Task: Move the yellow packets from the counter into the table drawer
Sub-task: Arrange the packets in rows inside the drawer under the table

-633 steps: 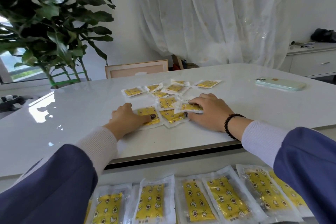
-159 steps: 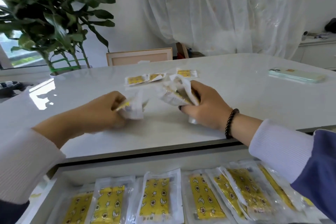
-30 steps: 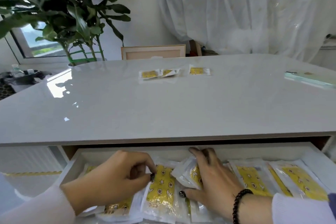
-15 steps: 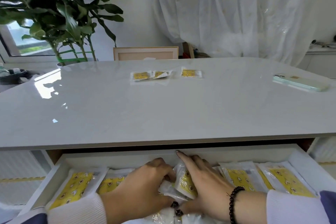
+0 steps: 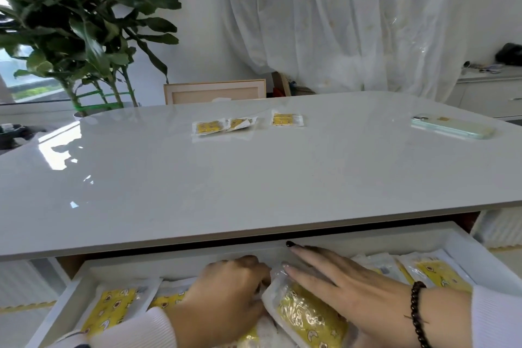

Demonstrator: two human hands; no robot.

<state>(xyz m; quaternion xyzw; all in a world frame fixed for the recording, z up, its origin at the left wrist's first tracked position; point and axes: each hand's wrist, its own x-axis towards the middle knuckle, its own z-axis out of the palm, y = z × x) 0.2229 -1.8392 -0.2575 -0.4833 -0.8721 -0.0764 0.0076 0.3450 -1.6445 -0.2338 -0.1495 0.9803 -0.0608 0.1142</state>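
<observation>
We find the right hand [image 5: 353,291] now flattened, fingers straight and slightly spread, pressing a crinkled yellow-printed clear plastic packet [image 5: 305,316] down in the open white table drawer [image 5: 463,251], while the left hand [image 5: 226,297] beside it at nine o'clock is curled, though we cannot tell what it holds; a second ago both hands were still gripping the bundle. We judge this batch delivered. Three small yellow packets [image 5: 210,127] remain at twelve o'clock on the glossy white counter [image 5: 254,178], well apart from the drawer, so the task is unfinished.
</observation>
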